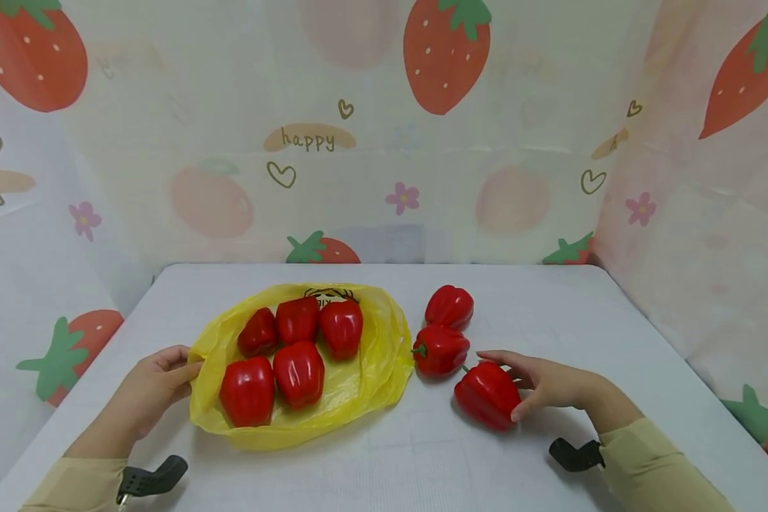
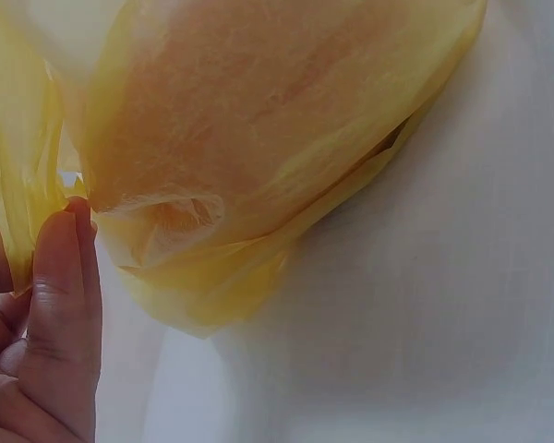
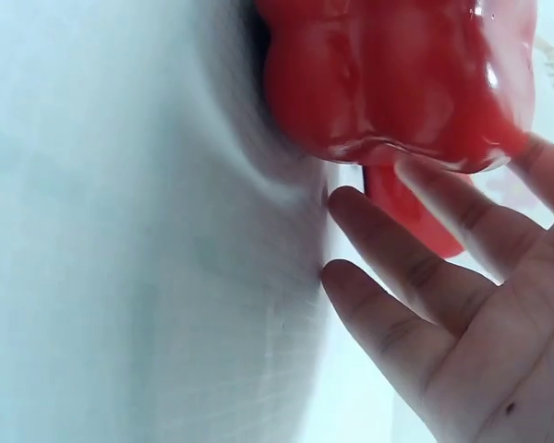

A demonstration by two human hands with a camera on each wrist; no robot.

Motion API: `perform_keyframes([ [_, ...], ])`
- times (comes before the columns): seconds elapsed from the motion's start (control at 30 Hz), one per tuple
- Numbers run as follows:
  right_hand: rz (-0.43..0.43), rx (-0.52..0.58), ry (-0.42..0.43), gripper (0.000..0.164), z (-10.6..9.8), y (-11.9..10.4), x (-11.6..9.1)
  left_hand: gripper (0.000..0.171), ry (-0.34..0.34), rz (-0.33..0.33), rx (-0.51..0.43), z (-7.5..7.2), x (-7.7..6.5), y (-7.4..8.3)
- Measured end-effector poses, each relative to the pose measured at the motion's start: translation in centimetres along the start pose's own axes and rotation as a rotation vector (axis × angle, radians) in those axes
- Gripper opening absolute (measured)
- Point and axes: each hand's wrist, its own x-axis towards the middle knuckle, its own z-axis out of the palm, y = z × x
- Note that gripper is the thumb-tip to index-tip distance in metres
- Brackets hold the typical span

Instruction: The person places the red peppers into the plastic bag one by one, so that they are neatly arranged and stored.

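Note:
At the left, a yellow plastic bag lies spread with its mouth wide, several red bell peppers inside it. My left hand pinches the bag's left edge between thumb and fingers; the left wrist view shows the thin yellow film gathered at the fingertips. On the table to the right, my right hand is at the nearest loose red bell pepper, thumb at its near side and forefinger over its far side. In the right wrist view the fingers are spread, with fingertips right at the pepper's blunt end.
Two more red bell peppers, one nearer and one farther, lie between the bag and my right hand. Strawberry-printed cloth walls stand behind and beside the white table. Black wrist mounts stick out at both sleeves.

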Motion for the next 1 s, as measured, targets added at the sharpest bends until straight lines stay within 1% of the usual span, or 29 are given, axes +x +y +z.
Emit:
perform_keyframes([
  [0.27,-0.006,-0.008,-0.02,0.09,0.11,-0.06,-0.39,0.054,0.003,0.007,0.005,-0.1,0.04,0.08],
  [0.4,0.013,-0.016,-0.012,0.093,0.35,-0.18,-0.66,0.054,0.002,0.0,-0.002,-0.09,-0.01,0.03],
  [0.53,0.012,-0.03,-0.002,0.095,0.6,-0.32,-0.82,0.054,0.003,-0.008,-0.008,-0.05,-0.02,-0.02],
  [0.63,0.004,-0.039,0.004,0.093,0.73,-0.22,-0.86,0.054,0.003,-0.008,-0.012,-0.01,-0.04,-0.02],
  [0.87,0.022,-0.086,0.028,0.079,0.97,0.59,-0.87,0.053,-0.001,-0.009,-0.016,0.0,-0.21,0.05],
  [1.0,0.006,-0.113,0.028,0.082,0.83,0.5,-0.66,0.052,0.0,-0.009,-0.008,0.05,-0.34,0.09],
])
